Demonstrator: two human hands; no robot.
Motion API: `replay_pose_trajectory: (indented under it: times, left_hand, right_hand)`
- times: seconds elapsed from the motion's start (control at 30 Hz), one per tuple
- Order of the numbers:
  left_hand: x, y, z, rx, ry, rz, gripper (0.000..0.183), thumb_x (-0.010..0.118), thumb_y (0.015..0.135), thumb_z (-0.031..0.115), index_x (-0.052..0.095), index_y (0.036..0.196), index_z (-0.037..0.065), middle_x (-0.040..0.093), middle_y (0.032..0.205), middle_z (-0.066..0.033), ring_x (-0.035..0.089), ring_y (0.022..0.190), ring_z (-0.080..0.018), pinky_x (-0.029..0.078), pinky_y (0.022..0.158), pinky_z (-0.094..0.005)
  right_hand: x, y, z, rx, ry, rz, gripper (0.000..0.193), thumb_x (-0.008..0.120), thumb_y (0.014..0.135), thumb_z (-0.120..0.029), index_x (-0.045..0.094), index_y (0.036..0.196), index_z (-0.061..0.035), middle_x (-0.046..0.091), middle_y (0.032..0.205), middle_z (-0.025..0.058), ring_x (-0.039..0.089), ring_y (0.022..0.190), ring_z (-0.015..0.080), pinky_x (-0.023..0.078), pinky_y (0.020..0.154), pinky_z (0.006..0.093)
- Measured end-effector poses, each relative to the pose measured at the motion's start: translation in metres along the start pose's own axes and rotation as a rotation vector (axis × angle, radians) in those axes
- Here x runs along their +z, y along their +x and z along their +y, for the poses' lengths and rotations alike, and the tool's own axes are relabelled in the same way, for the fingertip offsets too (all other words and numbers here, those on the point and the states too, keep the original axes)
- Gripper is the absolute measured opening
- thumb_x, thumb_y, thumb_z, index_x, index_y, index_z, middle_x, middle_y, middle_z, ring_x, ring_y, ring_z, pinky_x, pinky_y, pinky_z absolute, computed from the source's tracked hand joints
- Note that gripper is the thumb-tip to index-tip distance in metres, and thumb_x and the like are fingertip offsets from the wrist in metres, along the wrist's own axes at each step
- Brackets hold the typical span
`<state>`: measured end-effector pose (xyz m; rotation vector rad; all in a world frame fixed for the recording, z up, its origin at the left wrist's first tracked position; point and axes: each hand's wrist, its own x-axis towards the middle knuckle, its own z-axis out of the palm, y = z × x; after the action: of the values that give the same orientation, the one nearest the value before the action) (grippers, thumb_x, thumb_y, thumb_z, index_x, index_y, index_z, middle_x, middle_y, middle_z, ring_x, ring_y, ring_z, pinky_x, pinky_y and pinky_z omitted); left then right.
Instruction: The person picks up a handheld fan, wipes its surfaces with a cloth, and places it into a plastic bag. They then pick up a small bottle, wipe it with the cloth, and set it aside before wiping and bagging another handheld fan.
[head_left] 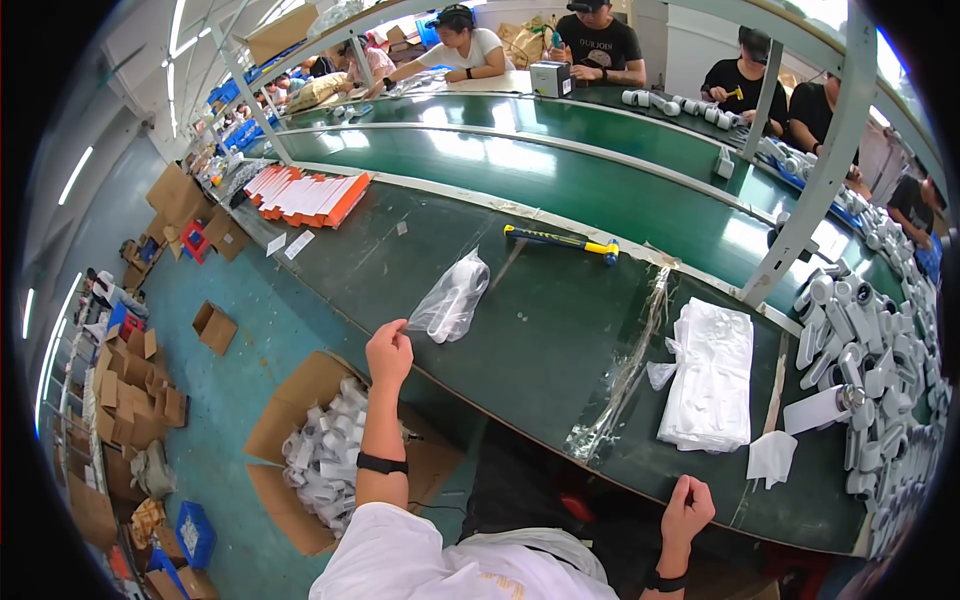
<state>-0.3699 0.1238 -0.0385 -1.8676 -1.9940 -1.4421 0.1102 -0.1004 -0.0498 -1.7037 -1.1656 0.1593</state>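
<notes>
My left hand [390,352] is closed at the near corner of a clear plastic bag [452,298], its fingertips pinched where the film ends. Inside that bag lies a white, elongated part, flat on the dark green bench [540,345]. My right hand [688,510] is curled into a loose fist by the bench's near edge, with nothing showing from it. Beyond that fist sits a stack of white plastic bags [708,375], and a single loose white bag [772,458] lies to its right.
A yellow and black hammer [562,241] lies at the bench's far side. Orange-and-white flat boxes [308,196] are at far left. White plastic parts [870,370] pile up at right, beside a white cylinder [822,408]. An open carton [275,420] of bagged parts stands below my left arm. People work across the green conveyor [480,155].
</notes>
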Motion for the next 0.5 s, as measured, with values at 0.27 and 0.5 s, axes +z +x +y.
replay_pose_trajectory:
  times: [0.27,0.5]
  left_hand:
    - [0.013,0.009,0.009,-0.236,-0.247,-0.169,0.041,0.070,0.081,0.008,0.060,0.120,0.000,0.068,0.096,-0.0072,0.061,0.078,-0.0121,0.050,0.070,-0.0261]
    - [0.018,0.012,0.003,-0.314,-0.283,-0.238,0.031,0.068,0.085,0.009,0.063,0.113,-0.002,0.068,0.092,-0.0071,0.060,0.074,-0.0099,0.049,0.069,-0.0248]
  right_hand:
    - [0.001,-0.001,0.004,-0.018,-0.007,0.011,0.016,0.061,0.090,-0.010,0.062,0.080,0.0021,0.056,0.066,0.0057,0.049,0.058,0.0117,0.040,0.054,0.0272]
    - [0.002,-0.002,0.007,-0.001,-0.001,0.010,0.015,0.061,0.090,-0.009,0.062,0.080,0.0024,0.056,0.066,0.0056,0.049,0.058,0.0120,0.040,0.054,0.0272]
